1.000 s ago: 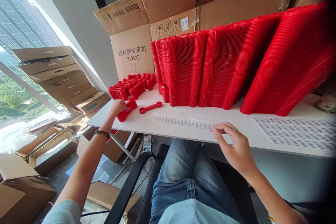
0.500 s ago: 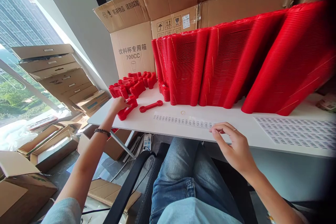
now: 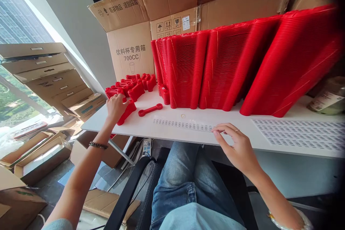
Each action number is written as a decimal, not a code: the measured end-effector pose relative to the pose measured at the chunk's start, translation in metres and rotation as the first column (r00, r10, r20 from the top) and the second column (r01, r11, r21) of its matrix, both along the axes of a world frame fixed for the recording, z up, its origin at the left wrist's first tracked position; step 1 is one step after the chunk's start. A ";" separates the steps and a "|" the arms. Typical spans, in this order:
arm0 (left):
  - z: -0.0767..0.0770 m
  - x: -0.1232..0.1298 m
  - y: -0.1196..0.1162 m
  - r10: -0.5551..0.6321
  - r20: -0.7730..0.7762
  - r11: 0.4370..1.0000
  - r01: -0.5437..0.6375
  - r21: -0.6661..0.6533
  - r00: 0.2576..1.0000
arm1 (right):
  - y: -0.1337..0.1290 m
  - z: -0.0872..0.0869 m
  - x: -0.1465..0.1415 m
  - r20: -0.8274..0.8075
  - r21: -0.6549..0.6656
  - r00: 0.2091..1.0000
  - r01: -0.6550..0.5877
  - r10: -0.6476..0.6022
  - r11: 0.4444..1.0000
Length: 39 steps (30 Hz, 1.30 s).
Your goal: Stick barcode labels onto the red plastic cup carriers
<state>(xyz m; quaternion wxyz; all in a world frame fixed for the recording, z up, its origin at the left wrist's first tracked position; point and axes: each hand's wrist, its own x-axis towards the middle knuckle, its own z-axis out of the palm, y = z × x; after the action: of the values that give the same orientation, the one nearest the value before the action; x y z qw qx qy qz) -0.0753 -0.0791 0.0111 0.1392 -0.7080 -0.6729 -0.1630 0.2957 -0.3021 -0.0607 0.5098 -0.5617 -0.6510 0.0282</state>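
My left hand is at the left end of the table, over a small red stack; its fingers are bent at the stack's near side, and their grip is hidden. One flat red link-shaped piece lies alone to the right of it. My right hand pinches the right end of a clear strip of small printed labels, which lies along the table's front. A small yellowish ring lies behind the strip. Several short red stacks stand behind my left hand.
Tall stacks of red pieces fill the back of the white table, before a cardboard box. On the right lie a label sheet and a jar. Cartons stand at the left; a chair armrest is below.
The view has shifted slightly, bringing more of the jar into sight. My left hand has moved a little back on the small red stack. My right hand remains at the strip's end.
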 end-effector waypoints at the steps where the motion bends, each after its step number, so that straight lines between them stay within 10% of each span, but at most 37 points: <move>1: 0.004 0.014 -0.012 -0.048 0.058 0.977 0.035 0.212 0.997 | 0.002 0.001 0.007 0.008 0.002 1.000 0.024 -0.024 1.000; 4: 0.002 0.065 -0.050 -0.371 0.143 0.872 0.292 0.394 0.917 | 0.007 0.000 0.032 0.004 -0.025 0.994 0.114 -0.114 0.993; 7: -0.020 0.121 -0.077 -0.664 0.117 0.748 0.652 0.127 0.739 | 0.009 -0.005 0.054 0.005 -0.122 0.985 0.172 -0.172 0.978; 14: -0.081 0.204 -0.076 -0.832 0.069 0.529 0.825 -0.201 0.550 | 0.023 -0.030 0.063 0.093 -0.309 0.994 0.082 -0.055 0.947; 24: -0.089 0.195 -0.095 -0.868 -0.117 0.496 0.833 -0.247 0.482 | 0.024 -0.022 0.052 -0.005 -0.329 0.997 -0.074 0.076 0.942; 30: -0.051 0.165 -0.131 -0.812 0.284 0.460 0.859 -0.223 0.509 | 0.005 0.009 0.035 -0.229 -0.233 0.967 -0.171 0.117 0.957; 34: -0.036 0.156 -0.156 -0.650 0.646 0.307 0.916 -0.258 0.400 | -0.013 0.025 0.017 -0.516 -0.175 0.849 -0.239 0.118 0.955; 39: -0.052 0.175 -0.174 -0.492 0.759 0.411 0.882 -0.230 0.427 | -0.025 0.026 -0.007 -0.602 -0.253 0.797 -0.245 0.046 0.936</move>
<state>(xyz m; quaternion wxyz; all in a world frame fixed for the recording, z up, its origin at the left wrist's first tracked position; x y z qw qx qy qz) 0.0996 -0.2529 -0.0407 -0.3944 -0.8439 -0.3097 -0.1907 0.2890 -0.3269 -0.0350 0.5847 -0.5475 -0.4896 0.3445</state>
